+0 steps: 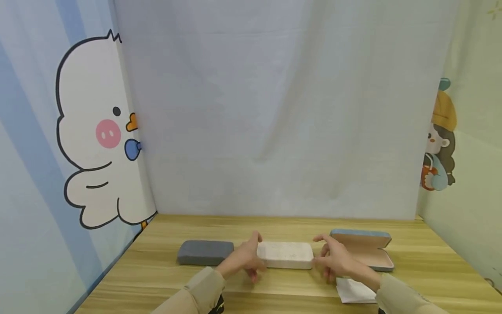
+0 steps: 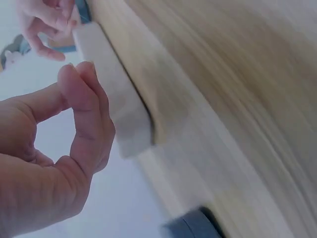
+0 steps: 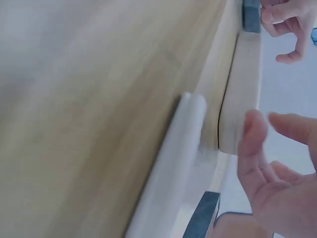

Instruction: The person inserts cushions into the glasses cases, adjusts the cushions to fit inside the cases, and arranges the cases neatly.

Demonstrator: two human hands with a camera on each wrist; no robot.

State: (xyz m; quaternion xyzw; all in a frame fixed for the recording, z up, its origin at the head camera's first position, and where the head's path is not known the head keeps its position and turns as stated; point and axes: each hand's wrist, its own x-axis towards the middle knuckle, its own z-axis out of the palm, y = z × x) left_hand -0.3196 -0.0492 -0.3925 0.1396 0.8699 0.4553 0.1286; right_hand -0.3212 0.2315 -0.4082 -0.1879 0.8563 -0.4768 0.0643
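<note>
A white glasses case point(image 1: 286, 255), closed, lies in the middle of the table. At its left end my left hand point(image 1: 247, 256) hovers with bent fingers, holding nothing; in the left wrist view its fingertips overlap the white case point(image 2: 116, 89). My right hand point(image 1: 333, 260) is at the other end, thumb and index finger apart, nothing between them. In the right wrist view a fingertip shows right at the near end of the white case point(image 3: 242, 89). Left of the left hand sits a closed grey-blue glasses case point(image 1: 205, 251).
Behind the right hand, a blue glasses case point(image 1: 376, 260) stands with its lid up, showing a pinkish lining. A folded white cloth point(image 1: 353, 292) lies under the right forearm. A pale curtain point(image 1: 274, 131) hangs along the table's far edge.
</note>
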